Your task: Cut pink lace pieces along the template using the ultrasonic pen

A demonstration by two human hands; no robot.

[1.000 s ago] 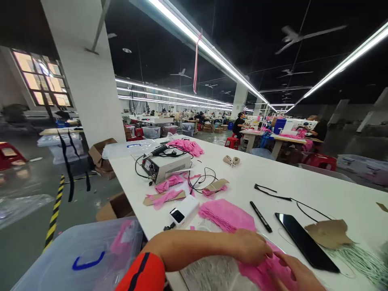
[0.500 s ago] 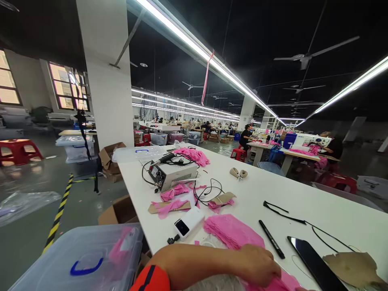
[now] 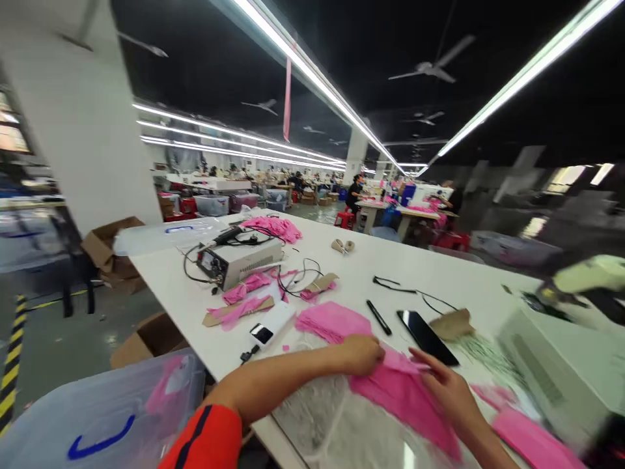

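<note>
A pile of thin pink fabric pieces (image 3: 405,397) lies at the near edge of the white table, partly over clear plastic. My left hand (image 3: 364,355) reaches in from the left and is closed on the upper left edge of the pile; its fingertips are partly hidden. My right hand (image 3: 446,384) comes from the lower right with its fingers at the pile's upper right edge, where a pale fabric edge shows between finger and thumb. Just beyond my left hand is another stack of pink fabric (image 3: 332,319).
Beyond the hands lie a black pen (image 3: 379,317), a phone (image 3: 426,337) and a white power bank (image 3: 273,324). A metal control box (image 3: 249,260) with cables stands farther left. On the right is a pale machine (image 3: 561,358), and a lidded plastic bin (image 3: 97,410) stands lower left.
The view has swung to the right, so the table's things appear farther left. My right hand, barely visible at the bottom edge before, now shows at the pink fabric.
</note>
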